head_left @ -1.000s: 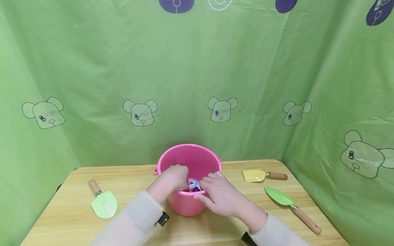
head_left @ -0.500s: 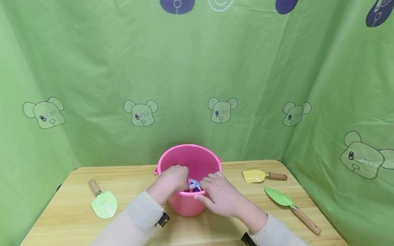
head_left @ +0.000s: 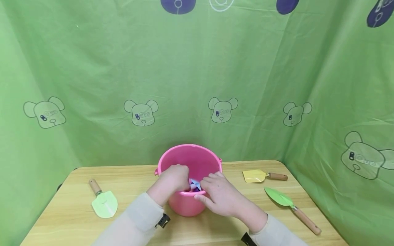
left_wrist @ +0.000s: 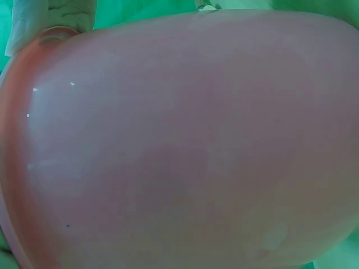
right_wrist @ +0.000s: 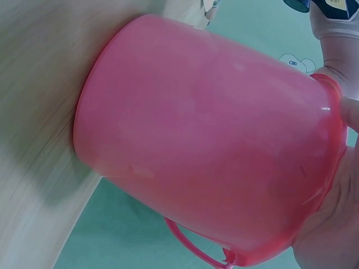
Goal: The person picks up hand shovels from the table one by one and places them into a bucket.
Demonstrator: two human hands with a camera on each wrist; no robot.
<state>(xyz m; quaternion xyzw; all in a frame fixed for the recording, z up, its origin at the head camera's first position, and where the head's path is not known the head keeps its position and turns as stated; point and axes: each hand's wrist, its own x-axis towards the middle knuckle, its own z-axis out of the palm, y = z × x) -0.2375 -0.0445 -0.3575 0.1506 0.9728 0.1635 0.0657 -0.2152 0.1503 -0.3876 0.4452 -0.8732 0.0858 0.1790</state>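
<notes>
A pink bucket (head_left: 187, 205) stands on the wooden table (head_left: 135, 222). My left hand (head_left: 176, 177) reaches over the near left rim into it; the fingers are hidden inside, so what they hold cannot be told. My right hand (head_left: 220, 194) grips the near right rim, its thumb against the outside and its fingers over the inside. Between both hands, light blue and purple pieces (head_left: 195, 185) show inside the bucket, their kind unclear. The bucket's outer wall (left_wrist: 185, 140) fills most of the left wrist view. The right wrist view shows the bucket's handle (right_wrist: 190, 244) hanging down.
A light green shovel (head_left: 104, 204) with a wooden handle lies at the left. To the right are a yellow flat shovel (head_left: 254, 176) and a green pointed trowel (head_left: 279, 197). A green cloth (head_left: 184, 68) with bear outlines hangs behind and along the sides.
The left hand and the pieces in the bucket have shifted very slightly. The right hand, bucket and tools stay as they were.
</notes>
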